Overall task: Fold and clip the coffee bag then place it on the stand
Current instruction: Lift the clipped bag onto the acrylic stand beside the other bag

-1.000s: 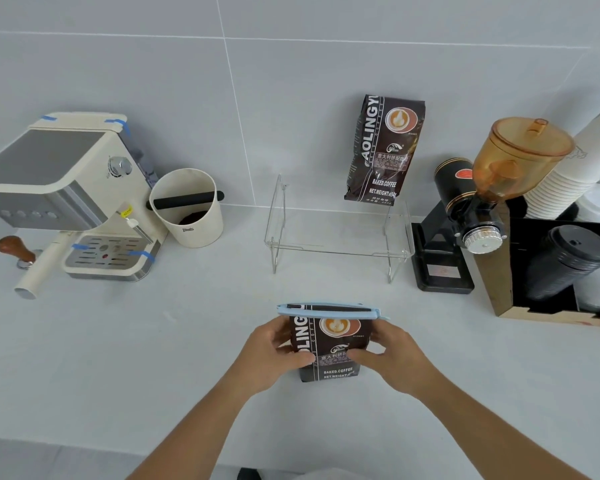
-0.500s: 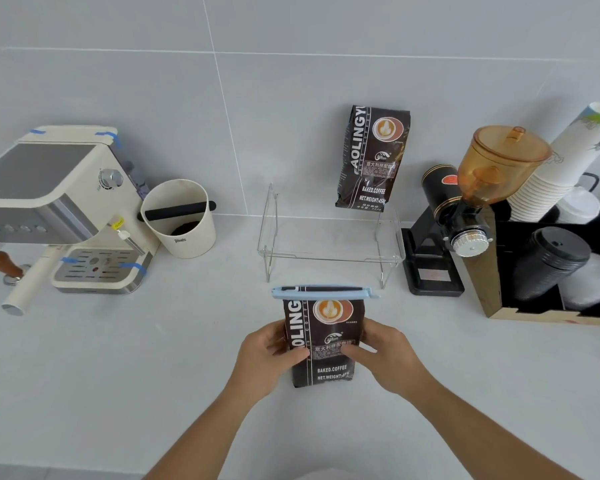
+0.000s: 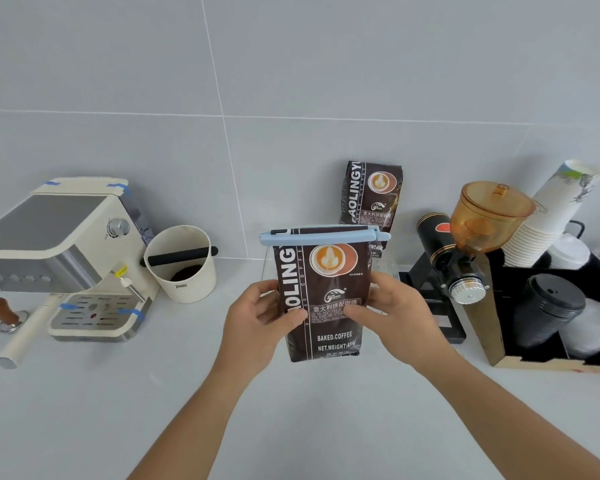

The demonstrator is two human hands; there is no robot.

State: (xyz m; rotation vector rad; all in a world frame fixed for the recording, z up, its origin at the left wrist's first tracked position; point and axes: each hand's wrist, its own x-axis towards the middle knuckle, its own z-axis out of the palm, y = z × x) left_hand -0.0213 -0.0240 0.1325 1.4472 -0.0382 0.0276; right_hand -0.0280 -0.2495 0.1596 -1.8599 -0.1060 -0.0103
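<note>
Pinching clipped coffee bag (image 3: pixel 326 299), seemingly both hands

The clipped coffee bag (image 3: pixel 323 299) hides most of the clear stand (image 3: pixel 385 268); only slivers of it show past the bag's edges, and whether the bag touches it cannot be told. The same bag covers the lower left corner of the second coffee bag (image 3: pixel 373 195) behind it. The fingers (image 3: pixel 271 296) of the left hand (image 3: pixel 253 323) and most of the right hand (image 3: pixel 395 317) fingers wrap out of sight behind the bag. The small print under the bag's logo is too blurred to read. At the right edge the cardboard organizer (image 3: pixel 478 317) and the lids inside it are cut off. The portafilter handle (image 3: pixel 13 344) hides part of the tamper (image 3: pixel 0 313) base.
</note>
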